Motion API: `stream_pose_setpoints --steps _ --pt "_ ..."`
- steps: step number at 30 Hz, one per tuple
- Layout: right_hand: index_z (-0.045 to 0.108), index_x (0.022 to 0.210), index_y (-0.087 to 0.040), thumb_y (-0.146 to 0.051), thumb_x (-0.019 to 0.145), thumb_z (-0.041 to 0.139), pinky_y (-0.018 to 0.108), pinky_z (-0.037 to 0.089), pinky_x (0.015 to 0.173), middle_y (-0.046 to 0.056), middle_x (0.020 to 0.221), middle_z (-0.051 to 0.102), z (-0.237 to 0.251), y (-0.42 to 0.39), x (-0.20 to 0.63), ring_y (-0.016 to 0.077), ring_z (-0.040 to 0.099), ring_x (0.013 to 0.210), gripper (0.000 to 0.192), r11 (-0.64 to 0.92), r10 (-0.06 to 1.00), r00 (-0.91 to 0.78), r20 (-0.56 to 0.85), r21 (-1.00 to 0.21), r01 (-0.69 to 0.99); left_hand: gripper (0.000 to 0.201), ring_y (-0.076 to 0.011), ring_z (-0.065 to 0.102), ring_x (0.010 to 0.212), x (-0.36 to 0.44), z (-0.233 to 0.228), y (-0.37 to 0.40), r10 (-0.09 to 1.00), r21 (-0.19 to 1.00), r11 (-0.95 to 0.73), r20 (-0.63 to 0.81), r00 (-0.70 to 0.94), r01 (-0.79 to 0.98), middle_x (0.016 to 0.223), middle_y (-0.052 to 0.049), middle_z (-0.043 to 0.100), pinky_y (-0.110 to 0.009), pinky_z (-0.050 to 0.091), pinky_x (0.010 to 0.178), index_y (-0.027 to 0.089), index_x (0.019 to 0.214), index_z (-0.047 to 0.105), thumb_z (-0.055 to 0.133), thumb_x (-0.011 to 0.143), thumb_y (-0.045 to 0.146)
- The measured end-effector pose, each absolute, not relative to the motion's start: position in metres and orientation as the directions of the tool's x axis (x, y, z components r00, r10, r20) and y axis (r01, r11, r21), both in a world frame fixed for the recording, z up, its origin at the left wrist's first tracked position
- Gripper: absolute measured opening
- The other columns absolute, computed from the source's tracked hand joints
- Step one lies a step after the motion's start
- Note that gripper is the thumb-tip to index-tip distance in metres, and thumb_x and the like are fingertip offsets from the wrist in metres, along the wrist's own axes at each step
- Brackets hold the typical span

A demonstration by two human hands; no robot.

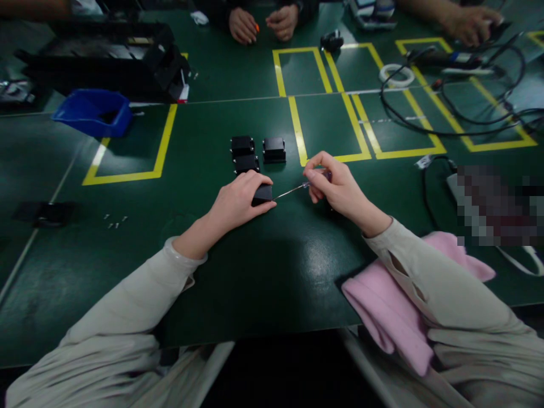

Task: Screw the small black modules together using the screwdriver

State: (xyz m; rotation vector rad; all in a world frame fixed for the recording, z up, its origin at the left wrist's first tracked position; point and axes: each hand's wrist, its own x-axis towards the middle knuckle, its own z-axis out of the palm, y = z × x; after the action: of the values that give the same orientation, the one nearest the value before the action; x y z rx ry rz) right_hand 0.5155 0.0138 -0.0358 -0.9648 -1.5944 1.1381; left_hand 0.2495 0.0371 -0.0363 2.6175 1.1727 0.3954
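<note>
On the green table, my left hand (pixel 242 201) is closed around a small black block-shaped part (pixel 262 194), pressing it against the surface. A screwdriver (pixel 293 190) is pinched in my right hand (pixel 330 184), its thin metal shaft pointing left. The tip meets the right end of the held part; whether a screw sits there is too small to tell. Just beyond my left hand stand more black parts, with one (pixel 242 145) behind another (pixel 246 164), and a third (pixel 274 149) to their right. Small shiny screws show at their edges.
Several loose screws (pixel 114 221) lie to the left. A blue bin (pixel 96 113) stands near a large black housing (pixel 110 62). A pink cloth (pixel 391 300) lies under my right forearm. Cables (pixel 459 133) loop at right. Another person's hands (pixel 283 22) rest across the table.
</note>
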Motion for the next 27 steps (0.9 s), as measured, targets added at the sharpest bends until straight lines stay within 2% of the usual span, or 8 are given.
stream_pose_setpoints --steps 3,6,8,12,19,22,25,27 --pt "0.052 0.102 -0.025 -0.028 0.1 0.069 0.025 0.042 0.05 -0.01 0.061 0.053 -0.035 0.0131 0.5159 0.0104 0.057 0.048 0.017 0.297 0.931 -0.244 0.271 -0.952 0.077 0.042 -0.0323 0.067 0.118 0.2495 -0.036 0.0369 0.754 0.323 -0.648 0.143 0.642 0.689 0.13 -0.012 0.069 -0.043 0.058 0.091 0.02 0.129 0.06 0.072 0.097 0.044" --pt "0.052 0.103 -0.024 -0.023 0.097 0.069 0.024 0.043 0.052 -0.009 0.067 0.056 -0.0347 0.0127 0.5158 0.0097 0.059 0.049 0.018 0.305 0.93 -0.235 0.282 -0.95 0.069 0.042 -0.0326 0.067 0.117 0.2496 -0.0359 0.037 0.753 0.321 -0.648 0.14 0.643 0.69 0.129 -0.013 0.069 -0.044 0.058 0.09 0.02 0.129 0.06 0.071 0.097 0.045" --pt "0.053 0.102 -0.024 -0.031 0.102 0.066 0.025 0.044 0.052 -0.01 0.063 0.055 -0.0351 0.0129 0.5155 0.0101 0.058 0.049 0.015 0.3 0.931 -0.24 0.277 -0.952 0.065 0.042 -0.0327 0.067 0.118 0.2496 -0.0359 0.0371 0.753 0.325 -0.649 0.139 0.644 0.688 0.13 -0.013 0.069 -0.044 0.058 0.09 0.02 0.129 0.059 0.07 0.097 0.046" --pt "0.052 0.097 -0.024 -0.054 0.106 0.062 0.025 0.041 0.047 -0.012 0.053 0.044 -0.0354 0.0134 0.5151 0.0105 0.05 0.042 0.032 0.259 0.935 -0.266 0.235 -0.964 0.059 0.042 -0.0321 0.067 0.118 0.2493 -0.0353 0.0371 0.751 0.33 -0.65 0.142 0.645 0.685 0.13 -0.012 0.069 -0.044 0.058 0.091 0.021 0.129 0.059 0.07 0.097 0.046" --pt "0.053 0.101 -0.025 -0.034 0.098 0.074 0.025 0.042 0.052 -0.009 0.064 0.057 -0.0304 0.0116 0.5167 0.0104 0.057 0.05 0.023 0.284 0.938 -0.243 0.248 -0.951 0.125 0.041 -0.0323 0.067 0.118 0.249 -0.0346 0.0367 0.752 0.33 -0.649 0.14 0.644 0.685 0.129 -0.012 0.069 -0.043 0.058 0.09 0.021 0.128 0.059 0.07 0.097 0.046" --pt "0.053 0.099 -0.025 -0.04 0.101 0.071 0.025 0.043 0.052 -0.009 0.062 0.057 -0.0305 0.0117 0.5161 0.0107 0.058 0.05 0.024 0.282 0.935 -0.252 0.248 -0.953 0.11 0.041 -0.0319 0.066 0.118 0.2494 -0.0348 0.0367 0.751 0.332 -0.65 0.141 0.645 0.684 0.129 -0.012 0.069 -0.043 0.057 0.091 0.021 0.129 0.059 0.07 0.097 0.046" --pt "0.054 0.095 -0.024 -0.055 0.104 0.065 0.026 0.042 0.05 -0.01 0.055 0.051 -0.0319 0.0125 0.5149 0.0108 0.052 0.045 0.034 0.265 0.936 -0.257 0.239 -0.962 0.072 0.041 -0.0326 0.067 0.118 0.2499 -0.0348 0.0367 0.756 0.331 -0.643 0.134 0.64 0.69 0.129 -0.013 0.069 -0.044 0.057 0.092 0.021 0.129 0.06 0.07 0.097 0.045" --pt "0.054 0.093 -0.024 -0.058 0.103 0.065 0.026 0.04 0.047 -0.011 0.051 0.045 -0.0326 0.0129 0.5145 0.0105 0.048 0.042 0.037 0.249 0.938 -0.262 0.225 -0.966 0.062 0.042 -0.0332 0.067 0.119 0.2501 -0.0347 0.0367 0.759 0.331 -0.639 0.128 0.638 0.694 0.129 -0.013 0.069 -0.044 0.057 0.093 0.02 0.129 0.06 0.07 0.097 0.045"
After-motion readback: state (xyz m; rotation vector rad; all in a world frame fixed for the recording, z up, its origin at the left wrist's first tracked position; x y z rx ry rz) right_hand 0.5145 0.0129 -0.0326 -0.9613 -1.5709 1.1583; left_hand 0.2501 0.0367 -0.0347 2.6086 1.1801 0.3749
